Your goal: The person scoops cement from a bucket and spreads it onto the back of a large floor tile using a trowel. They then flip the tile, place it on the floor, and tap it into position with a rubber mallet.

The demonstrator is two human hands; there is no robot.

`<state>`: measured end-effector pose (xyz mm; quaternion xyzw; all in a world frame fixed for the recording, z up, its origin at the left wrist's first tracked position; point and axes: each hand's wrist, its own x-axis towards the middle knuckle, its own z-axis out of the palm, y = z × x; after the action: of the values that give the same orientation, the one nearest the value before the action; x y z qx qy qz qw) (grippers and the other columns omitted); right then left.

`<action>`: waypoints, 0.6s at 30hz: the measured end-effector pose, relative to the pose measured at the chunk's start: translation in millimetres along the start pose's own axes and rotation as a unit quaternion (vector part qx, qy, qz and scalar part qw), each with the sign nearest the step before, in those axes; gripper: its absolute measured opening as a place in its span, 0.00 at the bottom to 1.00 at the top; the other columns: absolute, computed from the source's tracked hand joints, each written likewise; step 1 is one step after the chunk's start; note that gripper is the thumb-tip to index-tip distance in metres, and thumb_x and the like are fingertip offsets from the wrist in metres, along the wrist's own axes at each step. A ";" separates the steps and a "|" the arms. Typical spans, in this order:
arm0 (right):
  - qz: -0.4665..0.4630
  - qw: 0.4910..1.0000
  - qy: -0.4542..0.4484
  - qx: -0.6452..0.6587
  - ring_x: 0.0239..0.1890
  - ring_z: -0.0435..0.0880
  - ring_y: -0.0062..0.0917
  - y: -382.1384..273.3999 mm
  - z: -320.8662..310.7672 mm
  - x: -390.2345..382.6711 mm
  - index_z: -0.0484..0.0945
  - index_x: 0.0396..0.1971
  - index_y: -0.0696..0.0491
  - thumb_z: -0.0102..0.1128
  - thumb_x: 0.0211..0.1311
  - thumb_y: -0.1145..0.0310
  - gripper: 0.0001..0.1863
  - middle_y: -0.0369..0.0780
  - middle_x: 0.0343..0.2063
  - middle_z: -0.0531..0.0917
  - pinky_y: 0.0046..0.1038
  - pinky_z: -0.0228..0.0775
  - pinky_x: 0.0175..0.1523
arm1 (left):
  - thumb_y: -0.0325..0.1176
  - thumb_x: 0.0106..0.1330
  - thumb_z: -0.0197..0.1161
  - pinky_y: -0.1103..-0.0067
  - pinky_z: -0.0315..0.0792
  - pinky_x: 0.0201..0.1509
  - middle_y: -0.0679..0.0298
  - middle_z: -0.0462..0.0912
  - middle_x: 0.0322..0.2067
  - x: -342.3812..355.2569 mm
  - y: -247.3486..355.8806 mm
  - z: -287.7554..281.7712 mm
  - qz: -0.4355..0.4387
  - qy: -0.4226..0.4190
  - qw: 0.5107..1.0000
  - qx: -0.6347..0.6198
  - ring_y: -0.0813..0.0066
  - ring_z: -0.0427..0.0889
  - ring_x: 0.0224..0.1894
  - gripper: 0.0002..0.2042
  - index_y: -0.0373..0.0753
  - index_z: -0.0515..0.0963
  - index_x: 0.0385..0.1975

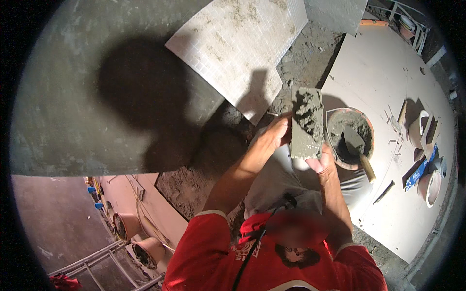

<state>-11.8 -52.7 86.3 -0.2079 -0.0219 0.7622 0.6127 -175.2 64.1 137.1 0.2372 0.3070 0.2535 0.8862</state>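
My left hand (280, 128) and my right hand (320, 163) grip a rectangular board or tile (306, 149) at its left side and lower edge, fingers partly hidden beneath it. Its face is coated in wet grey mortar (307, 112), heaped toward the upper part. Just right of it sits a round bucket (330, 126) of mortar, with a trowel's blade (354, 139) inside and its wooden handle (366, 167) over the rim. A mosaic-patterned panel (228, 48) lies above my hands on the left.
A pale board (393, 63) on the right carries tools (402, 114), containers (429, 186) and scraps. A dark grey surface (73, 136) spans the upper left. At lower left are buckets (150, 248), rods and a metal ladder (119, 264). Rough mortar rubble (298, 43) borders the panel.
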 end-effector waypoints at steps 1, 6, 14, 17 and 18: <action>-0.007 1.000 -0.007 0.001 0.53 0.85 0.36 4.5 2.5 7.1 0.74 0.60 0.59 0.56 0.71 0.72 0.20 0.45 0.54 0.83 0.41 0.80 0.60 | 0.31 0.76 0.55 0.71 0.81 0.55 0.60 0.87 0.48 1.0 0.5 -6.2 0.004 0.011 1.000 0.004 0.70 0.87 0.48 0.14 0.36 0.79 0.56; -0.045 0.999 0.023 0.006 0.52 0.86 0.38 8.7 9.8 37.4 0.73 0.61 0.59 0.55 0.67 0.77 0.22 0.47 0.53 0.84 0.40 0.82 0.58 | 0.25 0.66 0.60 0.68 0.75 0.63 0.59 0.86 0.51 14.6 68.9 -41.2 0.221 0.091 0.862 0.447 0.67 0.83 0.54 0.17 0.35 0.80 0.54; -0.111 0.986 0.018 -0.122 0.58 0.83 0.36 -27.1 25.5 92.9 0.74 0.62 0.56 0.50 0.71 0.76 0.21 0.46 0.58 0.82 0.43 0.75 0.65 | 0.36 0.67 0.65 0.54 0.68 0.56 0.52 0.80 0.51 -35.7 323.3 -68.4 0.463 0.420 0.085 0.776 0.48 0.76 0.54 0.19 0.41 0.76 0.57; -0.115 0.988 0.022 -0.101 0.60 0.81 0.36 -23.6 39.0 120.9 0.74 0.63 0.55 0.51 0.71 0.75 0.21 0.45 0.59 0.81 0.44 0.71 0.68 | 0.39 0.67 0.67 0.56 0.68 0.56 0.52 0.81 0.49 -40.7 337.8 -66.3 0.398 0.438 0.063 0.804 0.50 0.77 0.53 0.20 0.41 0.76 0.57; -0.108 0.990 0.000 -0.086 0.61 0.80 0.36 -20.1 42.9 128.0 0.74 0.63 0.55 0.51 0.71 0.74 0.21 0.45 0.60 0.81 0.44 0.70 0.69 | 0.39 0.67 0.67 0.56 0.69 0.56 0.53 0.81 0.49 -38.7 336.3 -64.7 0.407 0.446 0.060 0.795 0.51 0.77 0.52 0.20 0.40 0.77 0.56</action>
<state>-28.7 82.5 94.2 -0.2560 -0.1102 0.6867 0.6714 -346.8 313.5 302.0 0.7303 0.5190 0.2373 -0.3756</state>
